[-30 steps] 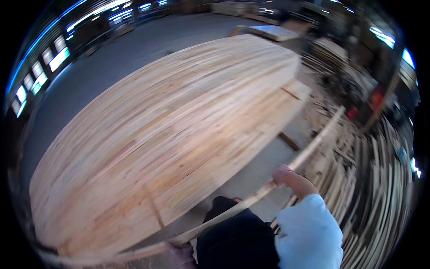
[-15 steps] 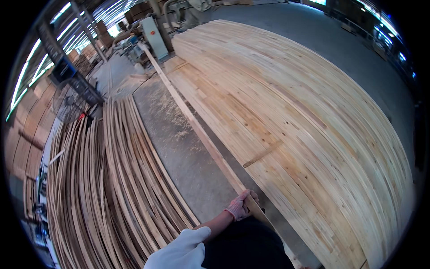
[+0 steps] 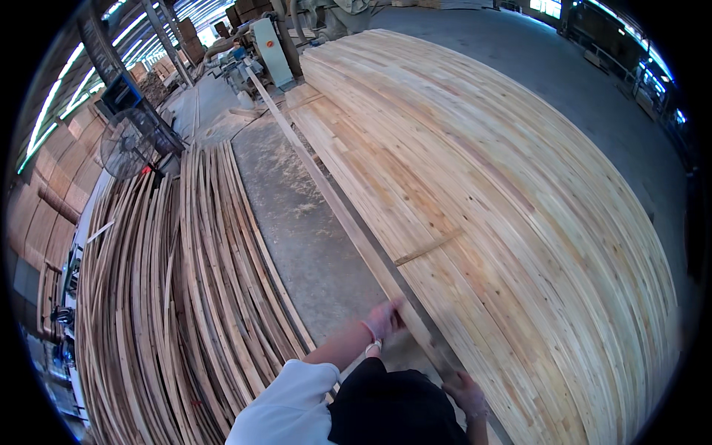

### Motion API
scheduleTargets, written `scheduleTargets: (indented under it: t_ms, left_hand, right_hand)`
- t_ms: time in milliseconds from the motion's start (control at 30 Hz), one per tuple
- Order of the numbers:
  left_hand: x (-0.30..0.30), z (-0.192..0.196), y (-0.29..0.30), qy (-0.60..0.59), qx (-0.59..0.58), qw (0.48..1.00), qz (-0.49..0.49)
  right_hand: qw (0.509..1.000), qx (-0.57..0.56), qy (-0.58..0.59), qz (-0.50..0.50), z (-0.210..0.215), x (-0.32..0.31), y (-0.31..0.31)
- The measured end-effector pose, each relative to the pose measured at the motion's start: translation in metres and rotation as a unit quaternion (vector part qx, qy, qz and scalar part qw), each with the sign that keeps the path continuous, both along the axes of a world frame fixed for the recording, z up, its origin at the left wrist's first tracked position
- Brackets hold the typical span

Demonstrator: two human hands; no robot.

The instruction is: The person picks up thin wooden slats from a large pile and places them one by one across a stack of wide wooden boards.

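Observation:
A long, narrow wooden strip (image 3: 337, 204) runs from the far machine back toward me, along the left side of a broad stack of jointed wood panels (image 3: 512, 245). My left hand (image 3: 384, 319), in a thin pinkish glove and slightly blurred, is closed on the strip's left edge. Near the strip's close end, my right hand (image 3: 467, 394) has its fingers curled around the wood; its fingertips are partly hidden. A short flat stick (image 3: 429, 248) lies crosswise on the panels, right of the strip.
Bundles of long, rough wooden strips (image 3: 222, 274) lie on the floor to my left. Sawdust and shavings (image 3: 285, 167) cover part of the concrete. A pale control cabinet (image 3: 272, 53) stands by the machine (image 3: 237, 67) at the far end. Farther left is a standing fan (image 3: 130, 144).
My right hand has come into view at the strip's near end. My left hand has shifted slightly left and farther up the strip. The whole view has turned a little.

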State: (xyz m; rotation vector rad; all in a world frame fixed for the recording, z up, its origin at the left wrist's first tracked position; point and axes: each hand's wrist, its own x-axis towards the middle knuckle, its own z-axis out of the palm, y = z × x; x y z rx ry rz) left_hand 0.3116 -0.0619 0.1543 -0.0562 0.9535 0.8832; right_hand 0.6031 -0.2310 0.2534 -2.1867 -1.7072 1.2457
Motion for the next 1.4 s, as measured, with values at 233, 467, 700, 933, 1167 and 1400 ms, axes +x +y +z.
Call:
scheduleTargets:
  t_ms: [233, 467, 700, 933, 1167, 1400]
  left_hand:
    - [0.035, 0.057, -0.07, -0.015, 0.0, 0.975, -0.22]
    - [-0.083, 0.095, 0.046, 0.051, 0.137, 0.981, -0.131]
    - [-0.167, 0.153, 0.207, 0.141, 0.151, 0.977, 0.06]
    - [-0.204, 0.111, 0.27, -0.009, 0.181, 0.982, 0.05]
    - [-0.087, 0.079, 0.156, -0.063, 0.331, 0.814, -0.474]
    - [-0.009, 0.071, 0.071, 0.191, 0.789, 0.429, -0.396]
  right_hand:
    - [0.976, 0.053, 0.19, -0.09, 0.01, -0.025, 0.025]
    - [0.968, -0.198, -0.13, -0.079, 0.063, 0.166, -0.139]
    - [0.926, -0.022, -0.187, -0.328, 0.163, 0.119, -0.15]
    - [0.926, 0.079, -0.259, -0.262, 0.167, -0.013, 0.009]
    - [0.909, 0.2, -0.295, -0.217, 0.126, -0.103, 0.113]
    - [0.947, 0.297, -0.007, -0.121, 0.119, -0.179, 0.191]
